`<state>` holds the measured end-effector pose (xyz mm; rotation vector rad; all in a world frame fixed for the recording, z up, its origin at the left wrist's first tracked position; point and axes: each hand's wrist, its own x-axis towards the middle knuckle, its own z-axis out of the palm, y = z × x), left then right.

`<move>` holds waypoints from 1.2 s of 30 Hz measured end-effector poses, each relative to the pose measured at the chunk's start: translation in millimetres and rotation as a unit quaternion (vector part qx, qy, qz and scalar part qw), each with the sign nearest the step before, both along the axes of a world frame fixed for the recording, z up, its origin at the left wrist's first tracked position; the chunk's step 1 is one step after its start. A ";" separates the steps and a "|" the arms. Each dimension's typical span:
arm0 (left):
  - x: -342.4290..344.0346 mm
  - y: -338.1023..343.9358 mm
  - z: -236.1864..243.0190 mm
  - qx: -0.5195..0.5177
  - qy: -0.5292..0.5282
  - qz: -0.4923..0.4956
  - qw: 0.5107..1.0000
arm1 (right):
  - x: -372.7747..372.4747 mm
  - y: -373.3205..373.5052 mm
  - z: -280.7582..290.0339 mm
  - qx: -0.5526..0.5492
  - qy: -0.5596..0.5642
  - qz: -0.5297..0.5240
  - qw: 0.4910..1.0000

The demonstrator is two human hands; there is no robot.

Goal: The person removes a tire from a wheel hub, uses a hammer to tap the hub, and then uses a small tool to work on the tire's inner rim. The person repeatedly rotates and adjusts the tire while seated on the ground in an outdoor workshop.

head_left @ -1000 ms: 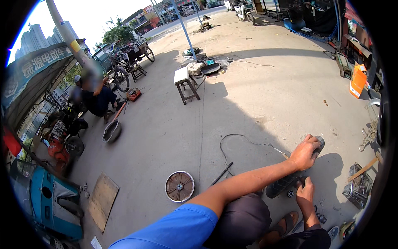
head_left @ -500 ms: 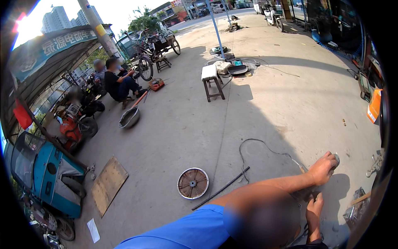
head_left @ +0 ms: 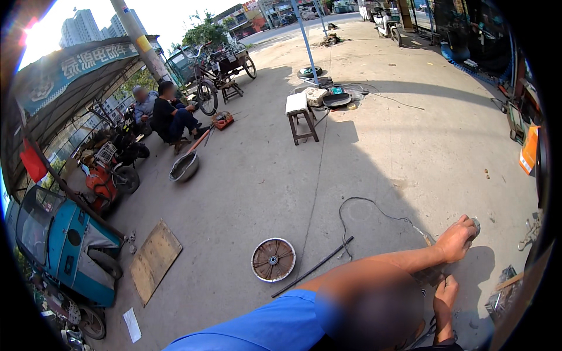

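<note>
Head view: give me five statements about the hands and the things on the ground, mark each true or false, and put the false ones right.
1. The round wheel lies on the ground. True.
2. The dark rod lies to the left of the wheel in the picture. False: it slants up from below the wheel toward the right.
3. The white-topped stool stands upright. True.
4. The flat board leans against the stool. False: it lies on the ground, well apart from the stool.
5. The left hand is empty. False: it grips a grey object, mostly hidden.
</note>
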<state>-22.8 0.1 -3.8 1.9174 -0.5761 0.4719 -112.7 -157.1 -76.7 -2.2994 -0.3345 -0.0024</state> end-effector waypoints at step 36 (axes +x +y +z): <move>1.4 1.3 0.0 0.006 0.005 0.001 1.000 | -1.9 4.0 0.2 0.074 0.015 0.003 0.997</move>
